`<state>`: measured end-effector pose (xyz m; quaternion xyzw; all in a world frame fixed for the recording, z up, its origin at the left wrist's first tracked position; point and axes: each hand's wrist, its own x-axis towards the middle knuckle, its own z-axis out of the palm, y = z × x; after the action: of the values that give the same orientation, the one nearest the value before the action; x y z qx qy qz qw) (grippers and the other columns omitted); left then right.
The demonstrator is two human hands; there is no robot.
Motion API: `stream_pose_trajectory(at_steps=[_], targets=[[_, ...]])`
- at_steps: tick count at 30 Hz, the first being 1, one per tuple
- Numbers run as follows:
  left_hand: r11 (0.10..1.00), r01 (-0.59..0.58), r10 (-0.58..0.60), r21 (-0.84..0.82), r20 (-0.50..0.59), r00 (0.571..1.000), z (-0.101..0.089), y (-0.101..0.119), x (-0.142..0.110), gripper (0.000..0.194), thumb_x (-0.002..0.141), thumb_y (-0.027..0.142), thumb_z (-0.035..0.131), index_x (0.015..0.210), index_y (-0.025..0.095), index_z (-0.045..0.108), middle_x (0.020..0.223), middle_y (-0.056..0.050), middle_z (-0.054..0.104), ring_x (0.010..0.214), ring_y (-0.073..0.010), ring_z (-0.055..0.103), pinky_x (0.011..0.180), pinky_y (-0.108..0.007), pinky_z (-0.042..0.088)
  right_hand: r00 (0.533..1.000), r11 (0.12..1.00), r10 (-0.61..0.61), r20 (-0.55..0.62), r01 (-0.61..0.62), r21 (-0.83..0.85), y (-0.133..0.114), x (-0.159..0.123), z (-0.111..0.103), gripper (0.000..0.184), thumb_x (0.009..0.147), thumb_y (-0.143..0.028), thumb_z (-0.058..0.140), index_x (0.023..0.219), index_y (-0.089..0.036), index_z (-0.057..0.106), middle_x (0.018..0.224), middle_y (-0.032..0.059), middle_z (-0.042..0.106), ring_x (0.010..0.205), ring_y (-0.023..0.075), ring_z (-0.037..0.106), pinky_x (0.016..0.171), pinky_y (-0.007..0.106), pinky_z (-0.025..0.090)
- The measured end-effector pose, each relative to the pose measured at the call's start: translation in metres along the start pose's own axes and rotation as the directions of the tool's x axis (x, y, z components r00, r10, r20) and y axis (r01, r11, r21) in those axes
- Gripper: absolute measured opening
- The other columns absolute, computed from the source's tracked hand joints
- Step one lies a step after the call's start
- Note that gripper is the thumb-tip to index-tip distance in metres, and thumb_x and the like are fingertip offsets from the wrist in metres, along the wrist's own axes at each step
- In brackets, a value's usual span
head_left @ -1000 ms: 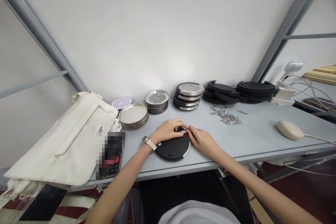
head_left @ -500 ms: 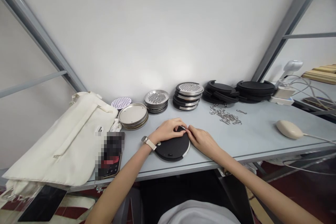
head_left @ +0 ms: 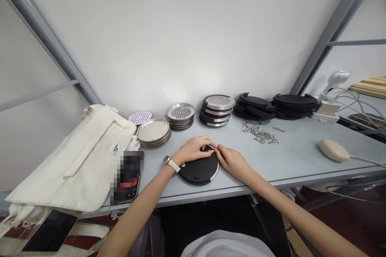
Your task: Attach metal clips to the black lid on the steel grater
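Observation:
My left hand [head_left: 193,149] and my right hand [head_left: 233,164] meet over the far edge of a round black disc [head_left: 197,172] with a thin metal rim, lying flat on the table. Between their fingertips is a small metal piece [head_left: 210,146], mostly hidden by my fingers. Both hands seem to pinch it. My left hand also rests on the disc. A pale strap watch [head_left: 170,164] circles my left wrist.
Along the wall stand stacks of perforated steel discs [head_left: 218,102], plain metal discs [head_left: 153,130] and black C-shaped rings [head_left: 295,102]. Loose metal clips [head_left: 259,134] lie nearby. A cream mouse [head_left: 333,150] sits right, with a canvas bag [head_left: 72,164] and phone [head_left: 126,176] left.
The head view shifts slightly. My hands and the black disc keep the same pinching pose and position.

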<state>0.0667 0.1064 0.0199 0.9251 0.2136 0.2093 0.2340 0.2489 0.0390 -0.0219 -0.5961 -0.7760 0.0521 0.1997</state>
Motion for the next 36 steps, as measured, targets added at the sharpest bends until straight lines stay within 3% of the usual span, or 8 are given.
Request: stream_pose_trajectory(at_steps=[18, 36], targets=[[1.0, 0.024, -0.024, 0.005, 0.012, 1.0, -0.0006, 0.0012, -0.0002, 0.02, 0.087, 0.026, 0.055, 0.103, 0.02, 0.064, 0.087, -0.001, 0.056, 0.07, -0.0111, 0.05, 0.069, -0.022, 0.04, 0.998, 0.986, 0.069, 0.0, -0.068, 0.153, -0.001, 0.0004, -0.0029, 0.027, 0.095, -0.036, 0.035, 0.074, -0.023, 0.045, 0.065, 0.0012, 0.062, 0.056, 0.0171, 0.057, 0.054, 0.024, 0.032], [0.999, 0.036, -0.036, 0.005, -0.016, 0.999, -0.0002, 0.0028, -0.0016, 0.02, 0.089, 0.028, 0.052, 0.1, 0.021, 0.067, 0.082, 0.0, 0.055, 0.069, -0.0112, 0.05, 0.068, -0.023, 0.04, 0.999, 0.992, 0.037, -0.02, -0.034, 0.122, -0.0021, -0.0026, -0.0038, 0.022, 0.096, -0.031, 0.032, 0.079, -0.023, 0.044, 0.067, 0.0022, 0.063, 0.058, 0.0188, 0.06, 0.054, 0.025, 0.032]])
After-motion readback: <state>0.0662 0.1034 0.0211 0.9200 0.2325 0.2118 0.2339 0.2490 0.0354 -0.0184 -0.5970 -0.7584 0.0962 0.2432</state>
